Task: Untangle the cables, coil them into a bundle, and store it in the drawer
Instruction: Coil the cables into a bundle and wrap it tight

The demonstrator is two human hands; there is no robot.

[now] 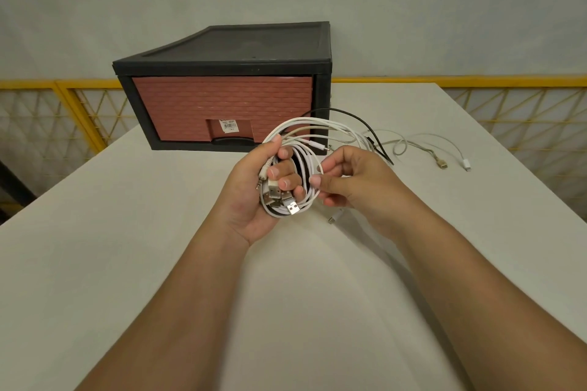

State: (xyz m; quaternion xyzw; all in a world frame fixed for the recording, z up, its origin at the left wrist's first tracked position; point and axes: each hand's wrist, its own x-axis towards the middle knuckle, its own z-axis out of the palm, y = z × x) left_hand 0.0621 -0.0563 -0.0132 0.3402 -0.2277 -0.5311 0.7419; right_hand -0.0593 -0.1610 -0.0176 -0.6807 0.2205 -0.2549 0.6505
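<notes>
Left hand (254,200): palm up, fingers curled round the coil (305,165), thumb clamping the top of the loops. Firm grasp. Several USB plugs (292,208) and what looks like an audio jack stick out of the bottom of the fist.

Right hand (355,178): just right of the coil, thumb and curled fingers pinching an outer white loop. Reads as mid-wrap, feeding the next turn.

Cables (365,133): mostly white, one black, one beige-ish. Part is wound and held above the middle of the table (127,232). The rest is not: loose tails (413,140) run from the coil toward the table's right edge and lie flat there, two connector ends well apart from the hands. One more plug lies on the table under the right hand; can't tell which cable it belongs to.

Drawer (222,101): brick-pattern red front in a black frame, at the table's far edge, closed.

Progress, my estimate:
- untangle: looks mostly done, the tails lie separate with no obvious knot
- coil: roughly half, tails left to wind in
- store: not started, drawer needs opening, and both hands are occupied

Labels: white barcode sticker (229,126) above the drawer's handle recess. Print too small to read. No brand visible on the plugs.

Behind the table: yellow mesh fence (79,105).
</notes>
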